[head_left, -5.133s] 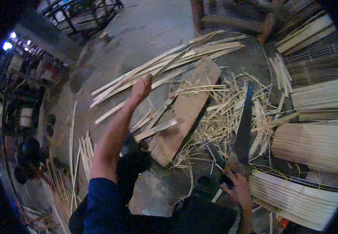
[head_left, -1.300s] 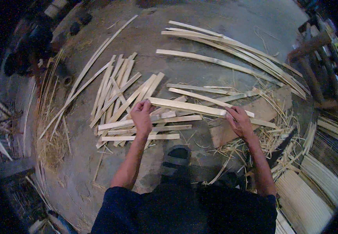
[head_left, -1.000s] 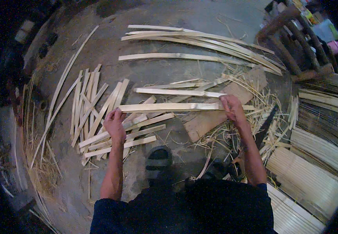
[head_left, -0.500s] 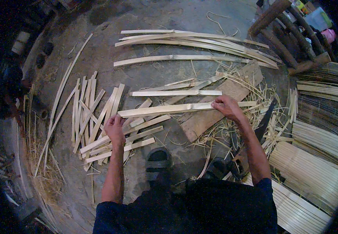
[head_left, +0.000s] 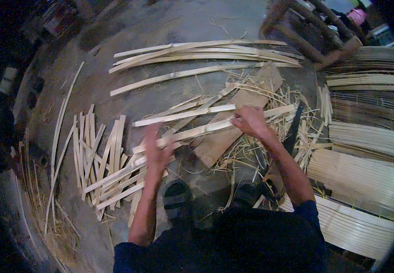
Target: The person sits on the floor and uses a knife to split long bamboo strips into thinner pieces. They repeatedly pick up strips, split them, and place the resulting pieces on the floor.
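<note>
pale wood-like strips point(head_left: 119, 196), flat, narrow and straight-edged, lie crossed in a loose pile at the left; longer, gently bowed strips point(head_left: 142, 84) spread across the far side, some with a raised joint along their length; thin curled shavings point(head_left: 308, 145) tangle around a rough brown plank point(head_left: 210, 152), beside a dark, tapering saw blade point(head_left: 293, 129); ribbed stacks of slats point(head_left: 361, 170) line the right; the floor point(head_left: 210, 177) is grey, worn and dusty; a heavy wooden frame point(head_left: 338, 57) stands at the upper right, and the room darkens toward the left rim; the held strip point(head_left: 192, 133) is pale and slim, with a joint near its right end, slanting above the floor between the two hands; the right hand point(head_left: 251, 123) pinches that end, fingers drawn close together; the left hand point(head_left: 158, 148) is blurred over the other end, so i cannot tell whether its fingers grip or merely touch.
</note>
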Available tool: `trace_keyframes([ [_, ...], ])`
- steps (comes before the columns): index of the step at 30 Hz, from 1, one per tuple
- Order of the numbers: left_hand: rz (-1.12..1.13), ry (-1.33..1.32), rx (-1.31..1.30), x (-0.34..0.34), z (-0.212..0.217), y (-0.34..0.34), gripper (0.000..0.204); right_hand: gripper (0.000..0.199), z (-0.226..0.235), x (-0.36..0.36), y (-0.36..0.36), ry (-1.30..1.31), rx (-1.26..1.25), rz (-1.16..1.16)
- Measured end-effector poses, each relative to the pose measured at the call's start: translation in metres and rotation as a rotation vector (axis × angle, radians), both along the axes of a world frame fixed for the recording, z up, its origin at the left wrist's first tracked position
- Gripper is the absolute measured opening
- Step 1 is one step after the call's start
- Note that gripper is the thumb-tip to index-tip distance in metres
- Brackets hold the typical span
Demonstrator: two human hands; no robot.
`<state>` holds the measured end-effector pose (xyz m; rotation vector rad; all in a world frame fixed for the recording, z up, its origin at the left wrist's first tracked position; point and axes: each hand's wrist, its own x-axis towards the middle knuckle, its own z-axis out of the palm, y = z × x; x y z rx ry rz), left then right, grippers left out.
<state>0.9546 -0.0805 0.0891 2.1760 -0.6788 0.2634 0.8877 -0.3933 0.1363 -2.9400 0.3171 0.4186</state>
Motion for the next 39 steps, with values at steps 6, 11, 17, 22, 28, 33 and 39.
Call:
trace_keyframes([
  [6, -0.419, 0.199, 0.031, -0.014, -0.004, -0.150, 0.052, 0.046, 0.024, 0.005, 0.026, -0.192, -0.140, 0.034],
  [11, -0.462, 0.365, 0.295, 0.000, -0.003, -0.158, 0.029, 0.048, 0.022, -0.007, 0.032, -0.417, -0.080, 0.012],
  [17, -0.498, 0.537, -0.051, -0.002, -0.024, -0.161, 0.016, 0.038, 0.012, -0.026, 0.029, -0.623, 0.036, 0.000],
  [22, -0.401, 0.199, 0.441, 0.032, 0.023, -0.151, 0.039, 0.028, 0.037, -0.121, 0.022, -0.821, 0.342, -0.119],
  [28, -0.584, 0.388, 0.373, 0.044, 0.067, -0.136, 0.048, 0.034, -0.033, -0.287, 0.004, -0.305, 0.112, -0.546],
  [33, -0.632, 0.117, 0.507, 0.046, 0.028, -0.183, 0.052, 0.046, -0.051, -0.311, 0.040, -0.123, 0.040, -0.437],
  [39, -0.567, 0.251, 0.555, 0.029, 0.002, -0.227, 0.052, 0.049, -0.079, -0.317, 0.041, -0.122, -0.023, -0.438],
])
